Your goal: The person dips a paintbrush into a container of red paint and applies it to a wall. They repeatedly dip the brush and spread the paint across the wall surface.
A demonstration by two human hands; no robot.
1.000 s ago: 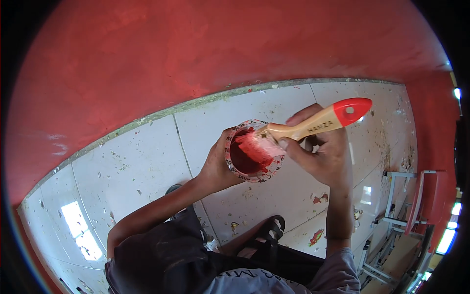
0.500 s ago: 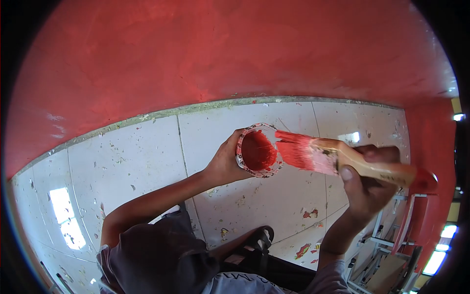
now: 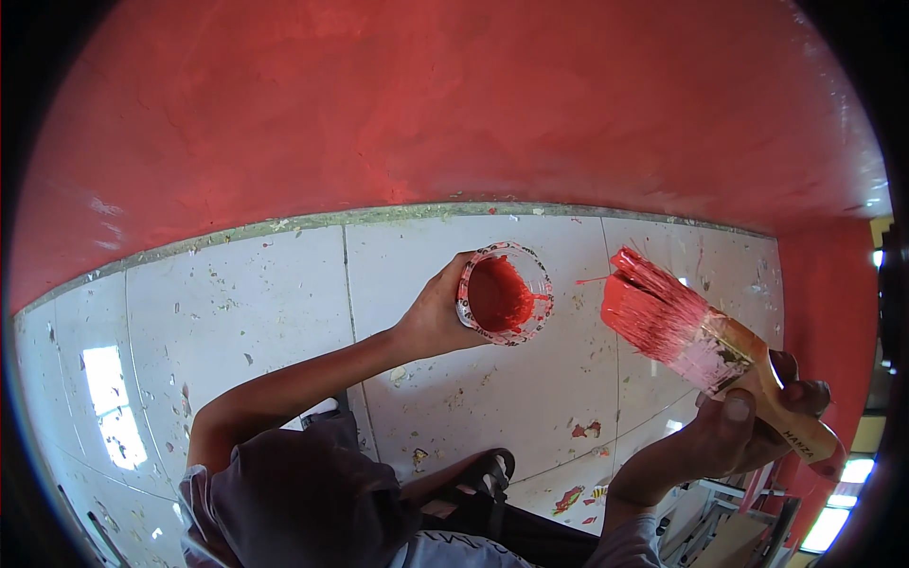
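My left hand (image 3: 437,308) is wrapped round a plastic cup (image 3: 543,301) with a patterned rim, and red paint (image 3: 496,295) lies inside it. To the right, my right hand (image 3: 748,417) grips the wooden handle of a wide paintbrush (image 3: 663,327). Wet red paint coats the bristles, which point up and left towards the cup but stand apart from it. A thin strand of paint sticks out from the bristle tips.
A red wall (image 3: 426,104) runs across the top and down the right side. Paint flecks and chips dot the white tiled floor (image 3: 256,331). Metal-framed furniture (image 3: 724,525) stands at the lower right. A sandalled foot (image 3: 497,469) is below the cup.
The brush has come out of the cup and moved right and down with my right hand, its bristles now turned up-left. The cup has shifted slightly to the right in my left hand.
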